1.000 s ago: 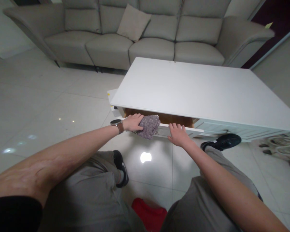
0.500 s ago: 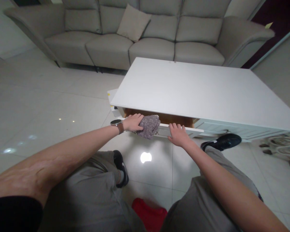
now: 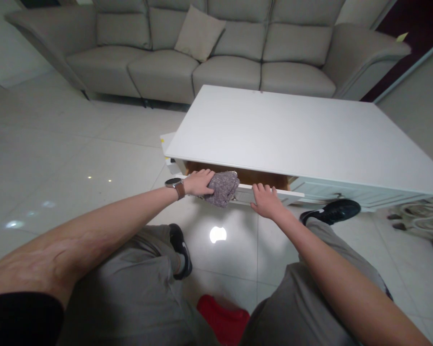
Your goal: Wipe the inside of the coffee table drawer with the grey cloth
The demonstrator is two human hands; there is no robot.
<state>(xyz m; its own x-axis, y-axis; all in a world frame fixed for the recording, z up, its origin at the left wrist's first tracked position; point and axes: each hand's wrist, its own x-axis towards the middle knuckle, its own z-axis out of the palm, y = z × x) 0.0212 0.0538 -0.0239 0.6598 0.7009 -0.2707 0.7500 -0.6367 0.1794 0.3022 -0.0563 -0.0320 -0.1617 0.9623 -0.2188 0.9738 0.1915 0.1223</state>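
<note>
Here's the mottled grey-purple cloth (image 3: 224, 189), bunched in a thick, soft wad, straddling the top edge of the white drawer front (image 3: 290, 194), left of its middle! Its near part droops over the outer face, folds pressed together, a paler fringe showing at the far side. And the drawer, it's partly open at the near left of the white coffee table (image 3: 292, 134), brown wood inside showing through the narrow gap. Just beside the cloth's lower right, what looks like a small metal handle, though it's blurry.
</note>
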